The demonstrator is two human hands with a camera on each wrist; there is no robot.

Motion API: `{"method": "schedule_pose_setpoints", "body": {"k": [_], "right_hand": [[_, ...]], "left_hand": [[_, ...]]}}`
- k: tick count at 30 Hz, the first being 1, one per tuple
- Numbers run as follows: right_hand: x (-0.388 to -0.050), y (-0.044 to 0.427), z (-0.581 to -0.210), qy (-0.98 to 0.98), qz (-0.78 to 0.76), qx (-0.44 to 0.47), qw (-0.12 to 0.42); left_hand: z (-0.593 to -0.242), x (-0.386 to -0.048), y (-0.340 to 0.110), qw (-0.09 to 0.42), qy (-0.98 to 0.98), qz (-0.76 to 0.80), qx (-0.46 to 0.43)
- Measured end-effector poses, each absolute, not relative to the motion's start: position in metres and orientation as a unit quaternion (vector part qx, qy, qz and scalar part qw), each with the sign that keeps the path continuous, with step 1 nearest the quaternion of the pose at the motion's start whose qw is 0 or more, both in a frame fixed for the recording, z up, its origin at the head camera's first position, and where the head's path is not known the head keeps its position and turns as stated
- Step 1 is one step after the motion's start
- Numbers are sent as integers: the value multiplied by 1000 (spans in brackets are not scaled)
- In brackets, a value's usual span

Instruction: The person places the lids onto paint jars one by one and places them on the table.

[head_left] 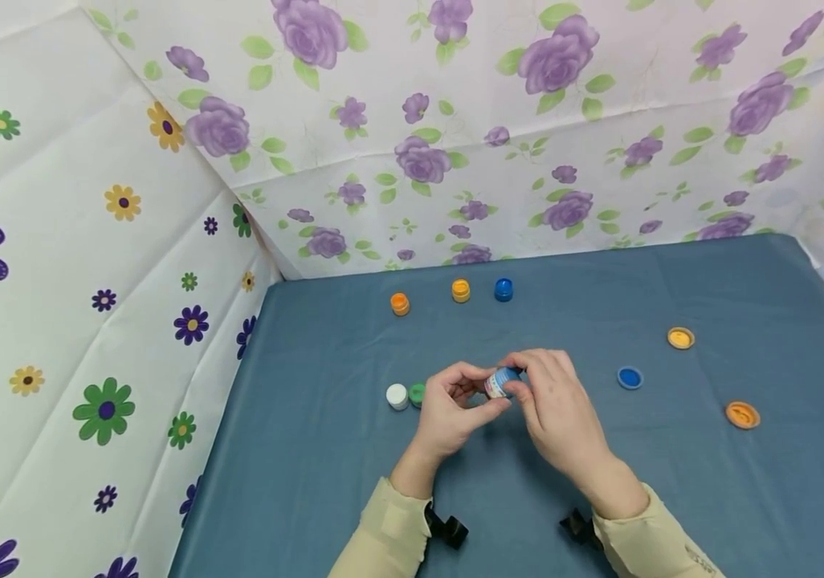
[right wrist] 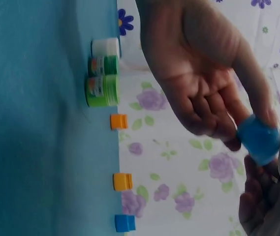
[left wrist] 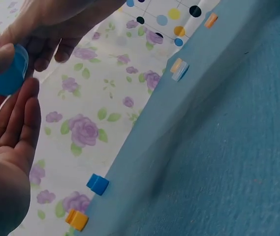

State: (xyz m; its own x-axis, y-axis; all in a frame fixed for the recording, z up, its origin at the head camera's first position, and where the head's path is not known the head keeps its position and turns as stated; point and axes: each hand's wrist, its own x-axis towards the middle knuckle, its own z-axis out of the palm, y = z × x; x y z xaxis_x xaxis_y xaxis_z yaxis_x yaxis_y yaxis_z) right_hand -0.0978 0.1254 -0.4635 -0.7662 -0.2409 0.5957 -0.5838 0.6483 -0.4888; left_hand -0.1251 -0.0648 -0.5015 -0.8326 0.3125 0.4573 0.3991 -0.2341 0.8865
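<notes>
Above the middle of the table, a small light-blue paint jar (head_left: 501, 384) with a printed label is held between both hands, tilted. My left hand (head_left: 450, 411) pinches it from the left with thumb and fingers. From the other side, my right hand (head_left: 562, 413) grips one end with its thumb and fingertips. The jar's blue round end (left wrist: 11, 73) faces the left wrist camera. Nearest the left hand on the table stand a white jar (head_left: 397, 396) and a green jar (head_left: 417, 394). A light-green jar (right wrist: 102, 91) beside them shows in the right wrist view.
An orange jar (head_left: 400, 304), a yellow jar (head_left: 460, 291) and a blue jar (head_left: 503, 291) stand uncapped near the back edge. On the right lie a yellow lid (head_left: 680, 338), a blue lid (head_left: 630, 378) and an orange lid (head_left: 742, 415). Floral sheets border the blue table (head_left: 296, 482).
</notes>
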Motion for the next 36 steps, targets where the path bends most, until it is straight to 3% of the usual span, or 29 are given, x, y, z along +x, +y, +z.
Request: {"method": "schedule_pose_setpoints", "body": {"k": [11, 21, 29, 36], "right_hand": [[-97, 119, -475, -884, 344, 182, 258], [-95, 113, -476, -903, 327, 145, 236], [-96, 112, -478, -907, 317, 146, 237], [-95, 112, -477, -913, 319, 134, 217]], "left_hand": [[-502, -124, -58, 127, -697, -640, -296], [-502, -123, -57, 179, -741, -571, -305], [-504, -124, -56, 204, -752, -542, -316], [-504, -124, -56, 186, -767, -535, -302]]}}
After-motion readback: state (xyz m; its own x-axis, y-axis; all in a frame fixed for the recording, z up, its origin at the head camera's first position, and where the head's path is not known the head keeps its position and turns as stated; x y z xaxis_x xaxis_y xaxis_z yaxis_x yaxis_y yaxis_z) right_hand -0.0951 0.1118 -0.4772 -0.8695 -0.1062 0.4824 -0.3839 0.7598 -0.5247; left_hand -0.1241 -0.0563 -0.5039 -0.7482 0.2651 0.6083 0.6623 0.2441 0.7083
